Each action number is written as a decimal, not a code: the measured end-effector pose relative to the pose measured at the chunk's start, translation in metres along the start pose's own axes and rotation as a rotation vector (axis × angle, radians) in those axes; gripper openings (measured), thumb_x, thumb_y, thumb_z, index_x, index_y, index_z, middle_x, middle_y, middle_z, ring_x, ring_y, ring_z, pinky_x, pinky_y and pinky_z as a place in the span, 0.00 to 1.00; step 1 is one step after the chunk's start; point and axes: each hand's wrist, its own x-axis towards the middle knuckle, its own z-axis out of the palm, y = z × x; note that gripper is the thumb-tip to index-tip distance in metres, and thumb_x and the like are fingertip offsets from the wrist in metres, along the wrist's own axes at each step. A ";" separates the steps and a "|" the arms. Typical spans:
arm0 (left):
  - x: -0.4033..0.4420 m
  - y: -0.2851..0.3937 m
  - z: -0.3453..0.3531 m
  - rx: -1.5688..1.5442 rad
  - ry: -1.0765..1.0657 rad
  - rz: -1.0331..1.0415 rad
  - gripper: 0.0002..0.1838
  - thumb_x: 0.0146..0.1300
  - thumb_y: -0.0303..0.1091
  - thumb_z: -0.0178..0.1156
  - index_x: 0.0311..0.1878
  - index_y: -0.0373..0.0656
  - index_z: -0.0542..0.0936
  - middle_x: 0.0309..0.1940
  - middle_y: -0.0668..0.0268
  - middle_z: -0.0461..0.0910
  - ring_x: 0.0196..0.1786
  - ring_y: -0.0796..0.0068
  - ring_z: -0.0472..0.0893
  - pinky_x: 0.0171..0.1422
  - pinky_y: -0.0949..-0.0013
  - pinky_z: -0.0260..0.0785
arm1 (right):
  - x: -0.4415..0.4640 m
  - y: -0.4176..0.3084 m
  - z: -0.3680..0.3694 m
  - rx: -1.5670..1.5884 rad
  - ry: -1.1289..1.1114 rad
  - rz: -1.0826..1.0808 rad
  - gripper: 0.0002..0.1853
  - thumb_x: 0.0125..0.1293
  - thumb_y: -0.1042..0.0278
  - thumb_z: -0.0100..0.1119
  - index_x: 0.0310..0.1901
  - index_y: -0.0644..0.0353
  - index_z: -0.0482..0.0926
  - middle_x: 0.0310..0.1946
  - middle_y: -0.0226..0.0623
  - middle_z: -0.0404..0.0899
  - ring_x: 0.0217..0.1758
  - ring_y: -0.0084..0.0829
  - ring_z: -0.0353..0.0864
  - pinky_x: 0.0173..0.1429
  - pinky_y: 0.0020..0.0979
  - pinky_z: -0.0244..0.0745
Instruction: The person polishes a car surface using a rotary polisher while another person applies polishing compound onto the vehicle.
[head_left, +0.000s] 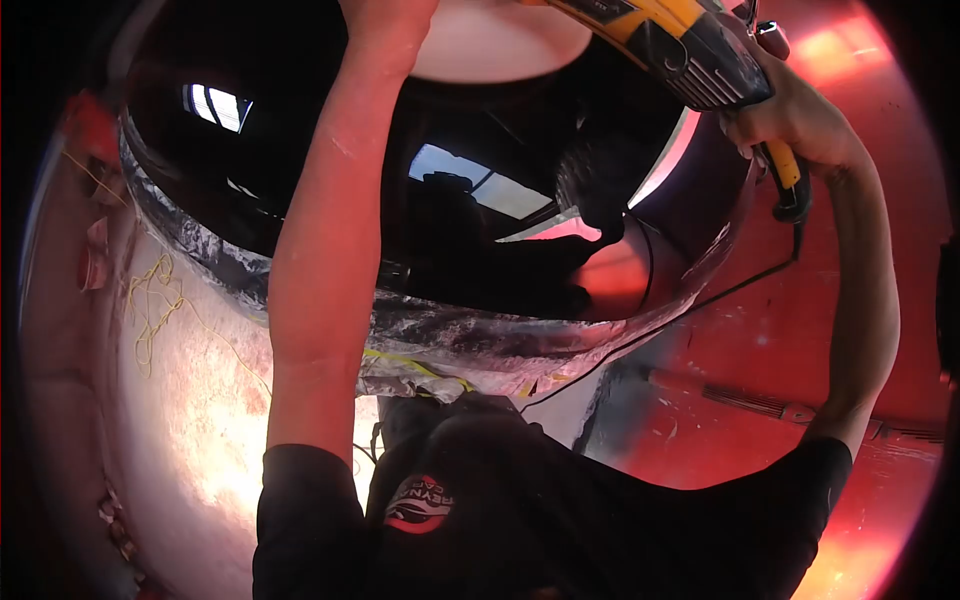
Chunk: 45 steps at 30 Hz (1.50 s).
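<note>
My right hand (800, 120) is closed round the rear handle of a yellow-and-black corded polisher (690, 50) at the upper right. The tool's front end runs out past the top edge. Below it lies a glossy black car panel (480, 130) with windows and the surroundings mirrored in it. My left hand (390, 20) is at the top, its fingers cut off by the frame, so what it touches is hidden. Beside it a pale rounded shape (500, 40) shows over the panel; I cannot tell whether it is a pad or a reflection.
Crumpled plastic film (480, 345) wraps the panel's near edge. A black power cord (700, 300) trails from the tool down past my body. Tangled yellow string (155, 300) lies on the pale floor at left. A red-lit surface (740, 350) spans the right side.
</note>
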 end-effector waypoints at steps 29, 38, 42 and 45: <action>-0.141 0.087 0.034 -0.337 -0.120 -0.187 0.11 0.57 0.27 0.74 0.35 0.36 0.79 0.28 0.50 0.84 0.34 0.47 0.87 0.37 0.55 0.77 | -0.170 0.058 0.001 0.013 0.209 0.296 0.49 0.40 0.81 0.63 0.73 0.63 0.66 0.37 0.29 0.77 0.27 0.19 0.73 0.30 0.25 0.71; -0.170 0.112 0.033 -0.318 -0.182 -0.203 0.09 0.61 0.29 0.73 0.41 0.37 0.83 0.28 0.55 0.85 0.31 0.59 0.88 0.35 0.63 0.75 | -0.199 0.074 0.003 0.054 0.185 0.380 0.49 0.39 0.78 0.64 0.73 0.62 0.67 0.44 0.29 0.78 0.40 0.19 0.74 0.45 0.23 0.73; -0.222 0.144 0.064 -0.435 -0.245 -0.211 0.11 0.61 0.24 0.72 0.45 0.37 0.81 0.31 0.51 0.85 0.36 0.49 0.88 0.39 0.59 0.77 | -0.262 0.111 0.000 0.006 0.244 0.487 0.50 0.38 0.79 0.64 0.73 0.63 0.67 0.47 0.30 0.78 0.45 0.21 0.75 0.51 0.24 0.74; -0.239 0.160 0.078 -0.447 -0.313 -0.268 0.11 0.61 0.23 0.71 0.45 0.37 0.81 0.31 0.51 0.85 0.37 0.49 0.88 0.40 0.60 0.78 | -0.289 0.132 -0.006 0.000 0.279 0.517 0.50 0.39 0.80 0.65 0.73 0.63 0.67 0.48 0.31 0.77 0.47 0.22 0.75 0.55 0.25 0.74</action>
